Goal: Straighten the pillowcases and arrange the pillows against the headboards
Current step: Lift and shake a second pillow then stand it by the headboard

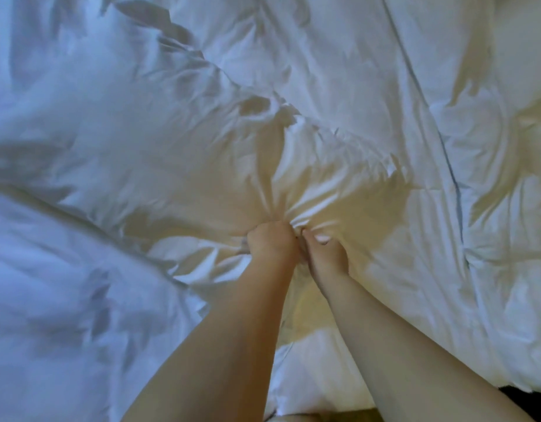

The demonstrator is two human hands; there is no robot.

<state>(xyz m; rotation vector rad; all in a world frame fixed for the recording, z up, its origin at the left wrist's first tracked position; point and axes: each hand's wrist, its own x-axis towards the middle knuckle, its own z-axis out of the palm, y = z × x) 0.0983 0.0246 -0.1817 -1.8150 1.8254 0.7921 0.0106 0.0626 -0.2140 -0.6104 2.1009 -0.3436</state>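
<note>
A white pillow in a wrinkled white pillowcase [177,141] lies across the middle of the bed, running from the upper left toward the centre. My left hand [270,243] and my right hand [322,252] sit side by side at its near end. Both fists are closed on a bunched gather of the pillowcase fabric, and creases fan out from the grip. The fingertips are buried in the cloth. A second white pillow [65,300] fills the lower left, partly under my left forearm.
A white duvet [415,86] with a thin blue-grey seam line [445,153] covers the right side. A dark strip of floor [527,397] shows at the bottom right past the bed's edge. No headboard is in view.
</note>
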